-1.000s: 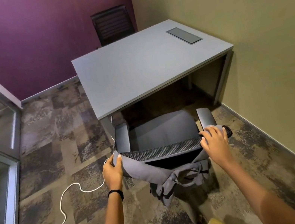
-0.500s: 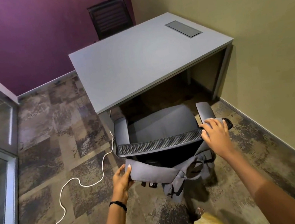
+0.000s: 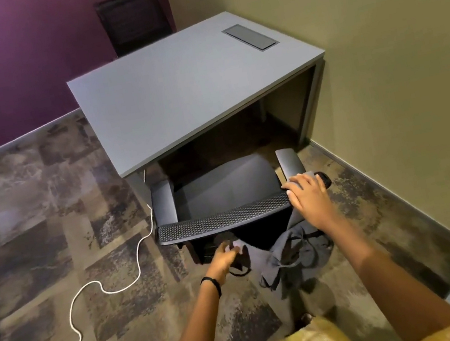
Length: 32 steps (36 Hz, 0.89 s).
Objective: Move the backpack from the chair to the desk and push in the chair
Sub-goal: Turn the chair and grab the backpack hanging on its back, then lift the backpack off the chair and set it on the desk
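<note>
Left hand (image 3: 225,258) looks closed on the limp grey fabric backpack (image 3: 295,254); right hand (image 3: 307,193) pins its strap atop the black mesh chair (image 3: 223,200) back.

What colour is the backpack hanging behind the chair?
Grey, a plain fabric with darker straps; the backpack hangs off the chair backrest in the head view.

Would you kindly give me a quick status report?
Left hand gripping backpack behind chair; right hand on strap at backrest. Desk bare. White cable on floor.
</note>
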Tool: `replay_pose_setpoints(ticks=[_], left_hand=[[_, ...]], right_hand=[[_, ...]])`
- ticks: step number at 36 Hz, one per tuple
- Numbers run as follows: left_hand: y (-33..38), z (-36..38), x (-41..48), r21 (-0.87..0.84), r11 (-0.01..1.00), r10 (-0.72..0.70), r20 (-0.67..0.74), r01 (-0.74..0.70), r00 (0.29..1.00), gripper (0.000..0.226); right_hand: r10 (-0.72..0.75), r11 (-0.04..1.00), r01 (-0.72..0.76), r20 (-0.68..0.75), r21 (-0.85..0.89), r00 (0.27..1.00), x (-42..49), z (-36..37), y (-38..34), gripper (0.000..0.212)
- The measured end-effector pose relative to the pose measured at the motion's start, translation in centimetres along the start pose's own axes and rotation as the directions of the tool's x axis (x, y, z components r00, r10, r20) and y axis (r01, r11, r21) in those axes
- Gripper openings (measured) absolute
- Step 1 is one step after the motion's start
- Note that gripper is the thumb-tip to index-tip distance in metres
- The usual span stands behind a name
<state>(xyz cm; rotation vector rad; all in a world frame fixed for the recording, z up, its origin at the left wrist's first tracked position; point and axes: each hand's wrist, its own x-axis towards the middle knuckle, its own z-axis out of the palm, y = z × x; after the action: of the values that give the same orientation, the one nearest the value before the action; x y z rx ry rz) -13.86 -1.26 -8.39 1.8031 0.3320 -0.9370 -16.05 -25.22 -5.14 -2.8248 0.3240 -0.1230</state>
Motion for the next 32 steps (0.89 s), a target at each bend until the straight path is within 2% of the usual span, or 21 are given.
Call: replay_pose_setpoints(ticks=[4, 9, 12, 14, 21, 27, 32], left_hand=[[0.3, 1.8, 0.5, 0.133, 0.991, -0.053, 0.188, 0.027, 0.981, 0.054], [0.5, 4.7, 1.5, 0.404, 0.911, -0.049, 0.313, -0.086, 0.948, 0.077], [-0.5, 6.2, 2.3, 0.627, 0.765, -0.034, 0.268, -0.148, 0.963, 0.087], [-1.2, 6.8, 2.9, 0.713, 0.683, 0.003, 0.214, -0.158, 0.977, 0.087], [-3.1, 8.5, 4.3, 0.754, 0.643, 0.079, 0.106, -0.132, 0.991, 0.080], [-3.2, 7.9, 5.4, 0.768, 0.614, 0.148, 0.113, -0.181, 0.982, 0.042], [-2.5, 7.6, 5.2, 0.762, 0.608, 0.175, 0.147, -0.224, 0.974, 0.036]], right_hand=[[-0.010, 0.999, 0.011, -0.024, 0.045, 1.000, -0.1, -0.1, 0.1, 0.060], [-0.031, 0.998, 0.032, -0.016, 0.055, 0.999, -0.4, -0.4, 0.2, 0.059], [-0.047, 0.998, 0.048, -0.025, 0.044, 0.999, -0.4, -0.4, 0.3, 0.055], [-0.059, 0.998, 0.060, -0.032, 0.024, 0.998, -0.3, -0.3, 0.5, 0.052], [-0.061, 0.996, 0.064, -0.061, 0.056, 0.996, -0.1, 0.2, 0.9, 0.045], [-0.059, 0.993, 0.069, -0.099, 0.094, 0.993, -0.2, 0.2, 0.8, 0.043], [-0.054, 0.993, 0.062, -0.080, 0.096, 0.995, -0.2, 0.1, 0.7, 0.044]])
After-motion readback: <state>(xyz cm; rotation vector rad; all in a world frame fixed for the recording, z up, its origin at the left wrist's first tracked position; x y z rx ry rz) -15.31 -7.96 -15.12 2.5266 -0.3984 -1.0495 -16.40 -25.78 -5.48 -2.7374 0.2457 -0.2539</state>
